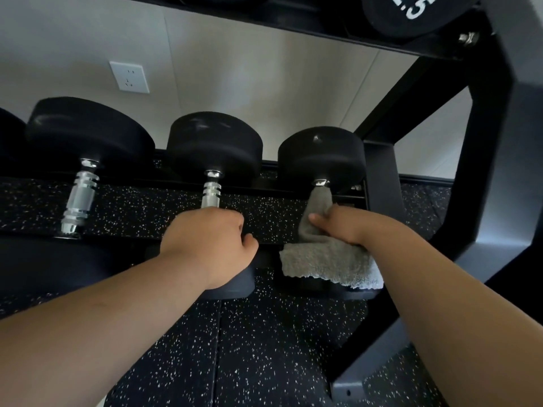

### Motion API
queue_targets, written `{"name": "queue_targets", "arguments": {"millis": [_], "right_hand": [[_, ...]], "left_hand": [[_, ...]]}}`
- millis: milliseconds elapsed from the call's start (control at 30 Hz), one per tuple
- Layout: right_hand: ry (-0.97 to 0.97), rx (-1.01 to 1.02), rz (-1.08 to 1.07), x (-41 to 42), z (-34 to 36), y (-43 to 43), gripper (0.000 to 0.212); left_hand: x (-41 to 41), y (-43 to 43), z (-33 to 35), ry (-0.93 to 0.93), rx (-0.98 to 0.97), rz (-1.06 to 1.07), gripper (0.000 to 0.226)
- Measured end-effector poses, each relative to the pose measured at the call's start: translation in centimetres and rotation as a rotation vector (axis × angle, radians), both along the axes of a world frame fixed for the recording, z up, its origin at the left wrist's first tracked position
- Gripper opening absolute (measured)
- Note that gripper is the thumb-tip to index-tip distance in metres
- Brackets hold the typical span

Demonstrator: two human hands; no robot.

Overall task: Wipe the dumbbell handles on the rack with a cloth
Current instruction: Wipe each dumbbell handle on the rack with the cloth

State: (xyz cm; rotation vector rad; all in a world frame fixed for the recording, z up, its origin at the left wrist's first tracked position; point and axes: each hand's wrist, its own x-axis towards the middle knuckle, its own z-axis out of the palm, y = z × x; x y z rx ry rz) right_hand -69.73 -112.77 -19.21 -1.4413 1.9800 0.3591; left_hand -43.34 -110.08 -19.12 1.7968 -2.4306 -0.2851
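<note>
Three black dumbbells with chrome handles lie side by side on the lower shelf of a black rack [379, 174]. My right hand [338, 226] grips a grey cloth [326, 259] wrapped round the handle of the right dumbbell [321, 155], so only the chrome collar at its far end shows. The cloth's loose end hangs over that dumbbell's near head. My left hand [210, 242] holds the near end of the middle dumbbell's handle [211, 190], fingers curled round it. The left dumbbell's handle [79, 198] is bare and untouched.
The rack's thick black side frame [496, 142] rises close on the right. An upper shelf carries a dumbbell marked with digits [411, 13] overhead. Black speckled rubber flooring [264, 348] lies below. A white wall socket [129, 77] sits on the wall behind.
</note>
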Motion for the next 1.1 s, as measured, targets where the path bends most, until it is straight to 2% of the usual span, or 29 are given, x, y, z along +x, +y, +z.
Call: {"name": "queue_targets", "arguments": {"millis": [167,300,367,467,567,633,667,767,800,867,967,1000,1100], "right_hand": [[-0.053,-0.266,-0.068,1.1,-0.6,-1.8,0.061],[-0.113,-0.422,-0.209,0.6,-1.1,-1.9,0.067],[-0.125,-0.328,-0.120,0.7,-0.5,-1.0,0.064],[-0.085,-0.067,-0.004,-0.4,-0.2,0.1,0.078],[-0.050,0.061,0.074,-1.1,0.1,0.6,0.087],[-0.008,0.088,0.074,-0.6,0.3,0.2,0.093],[0.018,0.082,0.079,-0.1,0.4,0.0,0.090],[-0.030,-0.135,0.044,0.2,-0.1,-0.2,0.070],[-0.062,-0.226,0.002,0.2,-0.4,-0.2,0.068],[-0.089,-0.268,-0.035,0.3,-0.3,0.1,0.070],[-0.105,-0.045,0.017,0.2,0.7,0.9,0.093],[-0.091,0.012,0.050,-0.1,1.2,1.1,0.093],[-0.007,0.082,0.155,-0.3,2.8,1.8,0.063]], "left_hand": [[-0.1,0.1,0.1,-0.006,-0.016,-0.014,0.034],[0.0,0.0,-0.1,0.007,-0.020,-0.010,0.033],[0.0,0.0,-0.1,0.001,-0.009,-0.005,0.033],[0.0,0.0,0.0,-0.011,-0.019,-0.007,0.034],[-0.1,-0.1,-0.2,-0.013,-0.020,-0.013,0.035],[-0.1,-0.2,-0.2,-0.021,-0.020,-0.019,0.035],[-0.1,-0.2,-0.1,-0.024,-0.021,-0.021,0.034],[-0.2,0.0,0.0,-0.022,-0.018,-0.022,0.034],[-0.1,0.0,0.0,-0.017,-0.019,-0.020,0.034],[-0.1,0.0,-0.2,-0.008,-0.016,-0.016,0.034],[0.0,-0.1,-0.2,0.004,-0.002,0.007,0.034],[0.0,-0.1,-0.2,0.001,-0.004,0.010,0.034],[-0.1,0.0,-0.1,-0.018,-0.005,-0.004,0.034]]}}
